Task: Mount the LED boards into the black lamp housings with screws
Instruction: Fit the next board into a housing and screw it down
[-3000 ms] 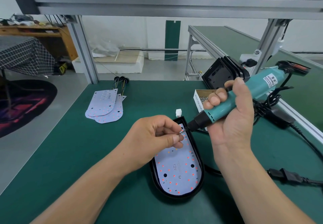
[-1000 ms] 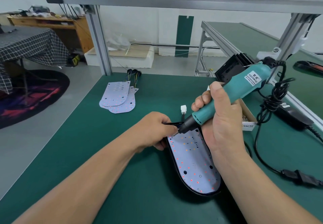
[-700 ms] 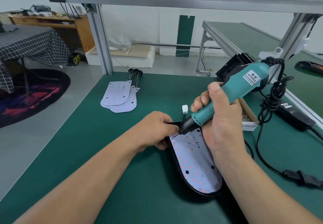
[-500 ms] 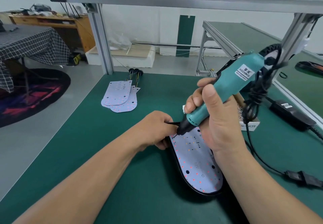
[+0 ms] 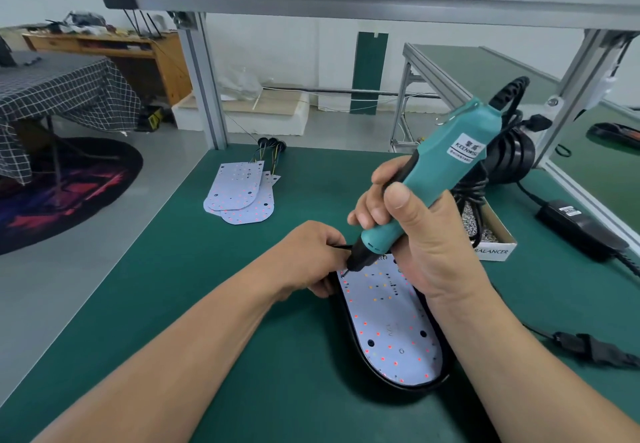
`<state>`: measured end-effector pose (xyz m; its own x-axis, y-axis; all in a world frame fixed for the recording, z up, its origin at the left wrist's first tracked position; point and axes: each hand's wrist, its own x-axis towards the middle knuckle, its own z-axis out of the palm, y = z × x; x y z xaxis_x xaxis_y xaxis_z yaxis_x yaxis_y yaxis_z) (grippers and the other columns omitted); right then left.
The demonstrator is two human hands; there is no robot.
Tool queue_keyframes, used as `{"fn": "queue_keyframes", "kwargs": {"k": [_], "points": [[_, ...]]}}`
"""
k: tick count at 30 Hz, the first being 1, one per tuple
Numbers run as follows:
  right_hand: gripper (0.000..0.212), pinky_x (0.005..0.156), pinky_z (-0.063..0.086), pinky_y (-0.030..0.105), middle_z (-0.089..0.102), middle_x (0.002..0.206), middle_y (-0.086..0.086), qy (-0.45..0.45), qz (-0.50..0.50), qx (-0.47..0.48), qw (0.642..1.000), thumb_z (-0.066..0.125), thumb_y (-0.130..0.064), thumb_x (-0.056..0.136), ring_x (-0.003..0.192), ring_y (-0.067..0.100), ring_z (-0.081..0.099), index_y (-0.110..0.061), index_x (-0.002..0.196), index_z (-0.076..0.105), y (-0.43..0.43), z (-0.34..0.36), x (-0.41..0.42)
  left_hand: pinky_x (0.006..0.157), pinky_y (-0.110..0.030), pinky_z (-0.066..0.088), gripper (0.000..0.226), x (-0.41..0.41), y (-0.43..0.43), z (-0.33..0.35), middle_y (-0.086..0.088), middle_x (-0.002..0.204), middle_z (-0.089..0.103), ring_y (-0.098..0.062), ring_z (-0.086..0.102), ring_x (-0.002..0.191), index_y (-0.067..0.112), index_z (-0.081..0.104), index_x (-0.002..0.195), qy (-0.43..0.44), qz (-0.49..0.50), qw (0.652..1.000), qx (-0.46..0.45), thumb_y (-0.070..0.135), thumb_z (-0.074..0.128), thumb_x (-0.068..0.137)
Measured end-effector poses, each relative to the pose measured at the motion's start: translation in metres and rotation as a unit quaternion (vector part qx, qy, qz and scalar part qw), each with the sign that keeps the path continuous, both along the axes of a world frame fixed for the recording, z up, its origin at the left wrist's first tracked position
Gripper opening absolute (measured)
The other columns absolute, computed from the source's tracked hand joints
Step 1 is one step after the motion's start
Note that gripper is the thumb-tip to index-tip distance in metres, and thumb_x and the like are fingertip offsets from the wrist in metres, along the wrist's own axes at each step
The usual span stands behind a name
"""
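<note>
My right hand (image 5: pixel 415 235) covers the upper right part of the LED board (image 5: pixel 391 328), and the screw under the bit is too small to make out. My left hand (image 5: pixel 311 255) curls over the upper left rim of the black lamp housing (image 5: pixel 352 337), gripping it, with the fingertips hidden behind the driver's nose. The right hand is wrapped round the teal screwdriver (image 5: pixel 440 179); its label reads "KEENWIS", the rest cut off. The screw box (image 5: pixel 491 235) at right reads "BALANCER". The pale board, dotted with red, lies inside the housing at centre frame on the green worktop (image 5: pixel 173 304).
</note>
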<state>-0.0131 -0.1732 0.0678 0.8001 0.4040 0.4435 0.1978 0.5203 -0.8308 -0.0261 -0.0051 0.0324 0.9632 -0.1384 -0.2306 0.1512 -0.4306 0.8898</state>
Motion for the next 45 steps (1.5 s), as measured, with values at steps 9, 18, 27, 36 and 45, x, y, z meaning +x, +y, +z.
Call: {"fn": "queue_keyframes", "kwargs": {"k": [9,18,27,36,45], "points": [[0.048,0.076,0.057,0.043,0.061,0.084,0.006,-0.038,-0.093,0.052,0.994,0.078,-0.054,0.086,0.079,0.027,0.062,-0.016,0.112,0.065,-0.035,0.019,0.0,0.052,-0.024,0.053,0.021,0.0,0.005,-0.004,0.0,0.068,0.068,-0.015,0.066,0.058,0.003,0.065,0.085,-0.013,-0.001,1.0,0.003,0.021,0.069,0.096],[0.008,0.046,0.056,0.031,0.064,0.085,0.013,0.198,-0.345,-0.138,0.907,0.066,-0.009,0.099,0.064,0.024,0.068,-0.008,0.095,0.059,-0.139,-0.005,0.041,0.056,-0.028,0.056,0.022,0.005,0.013,-0.006,-0.001,0.073,0.066,-0.017,0.065,0.065,0.011,0.066,0.08,-0.04,0.027,0.999,-0.018,0.025,0.07,0.097],[0.033,0.062,0.053,0.038,0.068,0.079,-0.001,0.009,-0.402,-0.666,0.628,0.079,-0.038,0.091,0.063,0.022,0.066,-0.019,0.11,0.06,-0.197,-0.013,0.019,0.063,-0.032,0.059,0.028,0.007,0.019,-0.006,-0.005,0.08,0.068,-0.018,0.066,0.072,-0.002,0.065,0.093,-0.027,0.001,0.998,-0.05,0.025,0.07,0.1],[0.046,0.09,0.05,0.048,0.067,0.12,0.012,-0.064,-0.417,-0.742,0.522,0.076,-0.05,0.088,0.115,0.038,0.053,-0.019,0.121,0.063,-0.182,-0.017,0.022,0.065,-0.033,0.061,0.022,0.008,0.029,-0.006,-0.008,0.089,0.077,-0.019,0.074,0.079,0.01,0.071,0.096,-0.011,-0.048,0.996,-0.078,0.031,0.078,0.095],[0.083,0.116,0.02,0.013,0.042,0.161,-0.004,-0.272,-0.135,-0.672,0.675,0.06,-0.066,0.095,0.148,0.013,0.036,-0.021,0.16,0.036,-0.104,-0.03,0.001,0.067,-0.029,0.059,0.013,0.007,0.054,-0.001,0.0,0.091,0.075,-0.017,0.073,0.083,0.023,0.073,0.095,-0.002,-0.092,0.993,-0.077,0.034,0.077,0.096]]}}
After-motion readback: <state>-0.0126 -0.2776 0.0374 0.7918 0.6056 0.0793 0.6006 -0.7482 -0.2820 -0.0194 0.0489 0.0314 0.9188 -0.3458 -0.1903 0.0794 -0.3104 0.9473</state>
